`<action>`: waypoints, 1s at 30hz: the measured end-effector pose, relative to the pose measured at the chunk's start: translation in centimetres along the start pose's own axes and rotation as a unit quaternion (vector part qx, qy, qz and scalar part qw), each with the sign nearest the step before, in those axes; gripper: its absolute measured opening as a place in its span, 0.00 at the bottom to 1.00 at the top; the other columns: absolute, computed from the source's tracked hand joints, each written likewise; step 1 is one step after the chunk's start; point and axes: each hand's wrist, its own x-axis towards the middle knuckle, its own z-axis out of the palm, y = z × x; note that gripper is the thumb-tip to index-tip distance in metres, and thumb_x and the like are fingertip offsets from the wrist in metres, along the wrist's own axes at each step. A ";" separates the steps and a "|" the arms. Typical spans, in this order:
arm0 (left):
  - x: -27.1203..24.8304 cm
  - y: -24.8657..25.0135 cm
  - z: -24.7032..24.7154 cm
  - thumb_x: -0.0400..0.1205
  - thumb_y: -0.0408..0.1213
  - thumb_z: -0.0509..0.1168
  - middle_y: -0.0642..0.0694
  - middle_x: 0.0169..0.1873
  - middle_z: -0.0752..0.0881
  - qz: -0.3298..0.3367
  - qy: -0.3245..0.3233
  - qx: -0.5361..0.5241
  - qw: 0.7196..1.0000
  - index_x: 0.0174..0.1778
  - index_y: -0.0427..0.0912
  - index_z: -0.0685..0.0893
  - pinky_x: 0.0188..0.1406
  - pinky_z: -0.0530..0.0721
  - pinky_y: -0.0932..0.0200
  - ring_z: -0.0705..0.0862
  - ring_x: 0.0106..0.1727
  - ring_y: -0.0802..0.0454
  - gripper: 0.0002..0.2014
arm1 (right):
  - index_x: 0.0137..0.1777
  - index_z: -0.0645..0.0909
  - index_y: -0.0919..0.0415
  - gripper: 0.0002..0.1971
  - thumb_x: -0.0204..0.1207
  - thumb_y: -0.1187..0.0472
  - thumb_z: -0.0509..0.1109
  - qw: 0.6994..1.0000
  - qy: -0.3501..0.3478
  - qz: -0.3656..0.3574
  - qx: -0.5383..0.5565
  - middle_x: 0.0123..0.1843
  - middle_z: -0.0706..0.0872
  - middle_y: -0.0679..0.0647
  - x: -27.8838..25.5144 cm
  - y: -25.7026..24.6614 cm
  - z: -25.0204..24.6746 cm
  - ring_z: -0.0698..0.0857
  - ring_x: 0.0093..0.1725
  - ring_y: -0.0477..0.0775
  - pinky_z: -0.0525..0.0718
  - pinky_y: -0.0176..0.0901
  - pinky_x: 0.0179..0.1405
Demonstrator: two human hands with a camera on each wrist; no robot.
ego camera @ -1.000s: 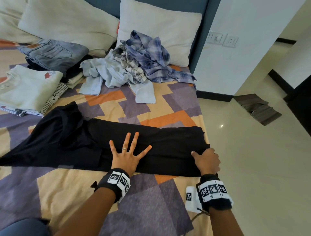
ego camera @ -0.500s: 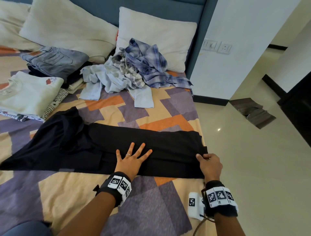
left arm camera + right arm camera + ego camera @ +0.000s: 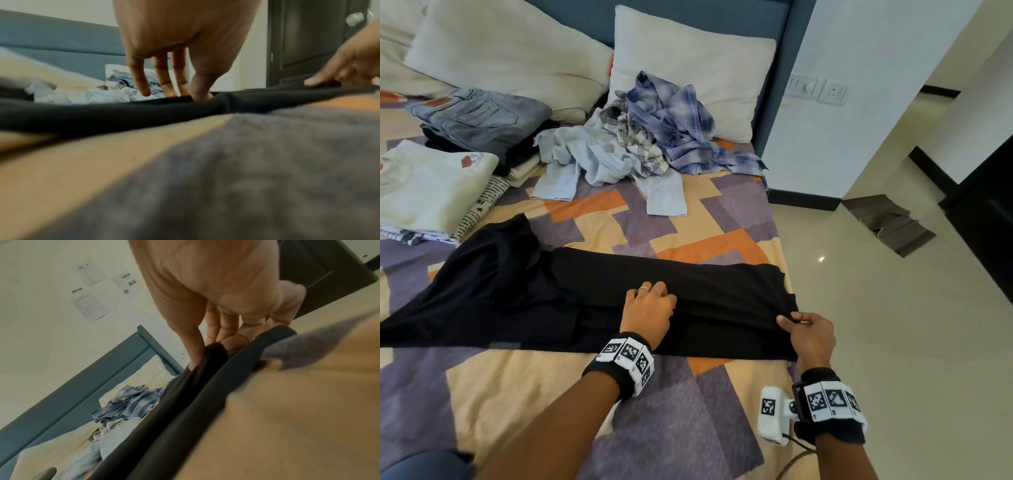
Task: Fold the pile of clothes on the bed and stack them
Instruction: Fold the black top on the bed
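A black garment (image 3: 722, 284) lies flat across the patterned bedspread (image 3: 599, 404), stretched from left to right. My left hand (image 3: 650, 301) sits at its middle with fingers curled and pinches a fold of the cloth; in the left wrist view the thumb (image 3: 200, 95) digs into the black fabric (image 3: 102, 113). My right hand (image 3: 804, 329) pinches the garment's right edge near the side of the bed, and the right wrist view shows the fingers (image 3: 218, 340) holding a raised fold of the black cloth (image 3: 185, 402). A pile of unfolded shirts (image 3: 640, 137) lies at the back.
Folded clothes stand at the left: a white top (image 3: 431, 185) on a stack and jeans (image 3: 479, 116) on another. Two pillows (image 3: 688, 68) lean on the blue headboard. The bed's right edge drops to a tiled floor with a grey cloth (image 3: 890, 222) on it.
My left hand lay flat with spread fingers on the garment; now its fingers are curled and pinch the cloth. The right hand has kept its hold on the right edge.
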 end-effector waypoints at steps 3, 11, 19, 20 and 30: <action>-0.4 -0.5 0.0 0.78 0.35 0.69 0.49 0.47 0.83 0.009 0.047 -0.071 0.996 0.46 0.48 0.88 0.51 0.75 0.48 0.82 0.51 0.44 0.04 | 0.48 0.85 0.58 0.10 0.70 0.63 0.82 0.999 -0.012 -0.021 -0.044 0.50 0.89 0.59 0.7 -0.2 -0.6 0.86 0.53 0.61 0.83 0.54 0.60; -0.6 0.3 0.5 0.85 0.36 0.59 0.52 0.69 0.64 0.066 -0.132 -0.029 0.989 0.78 0.75 0.56 0.66 0.72 0.36 0.65 0.68 0.46 0.34 | 0.49 0.87 0.67 0.11 0.75 0.58 0.77 0.984 -0.030 -0.132 -0.119 0.48 0.90 0.62 6.0 -5.4 0.9 0.87 0.53 0.63 0.82 0.55 0.63; -0.6 2.9 0.6 0.87 0.37 0.59 0.43 0.72 0.54 0.057 -0.187 0.044 0.980 0.74 0.84 0.41 0.69 0.59 0.15 0.57 0.74 0.34 0.40 | 0.35 0.79 0.65 0.19 0.71 0.50 0.80 0.973 -0.104 -0.046 -0.203 0.45 0.85 0.65 10.4 -7.9 4.5 0.86 0.50 0.66 0.79 0.47 0.45; -0.4 3.0 0.5 0.87 0.38 0.59 0.43 0.72 0.54 0.053 -0.194 0.036 0.979 0.74 0.85 0.42 0.69 0.57 0.15 0.56 0.74 0.33 0.40 | 0.44 0.83 0.69 0.18 0.72 0.53 0.80 0.979 -0.084 -0.034 -0.183 0.50 0.87 0.66 10.8 -8.1 4.5 0.86 0.54 0.67 0.80 0.48 0.48; 0.0 3.2 0.0 0.87 0.38 0.59 0.45 0.72 0.53 0.029 -0.229 0.022 0.973 0.72 0.88 0.43 0.71 0.53 0.16 0.53 0.76 0.32 0.39 | 0.67 0.77 0.66 0.19 0.81 0.57 0.69 0.944 -0.016 -0.136 -0.301 0.66 0.80 0.68 8.6 -8.2 4.2 0.77 0.67 0.71 0.79 0.60 0.63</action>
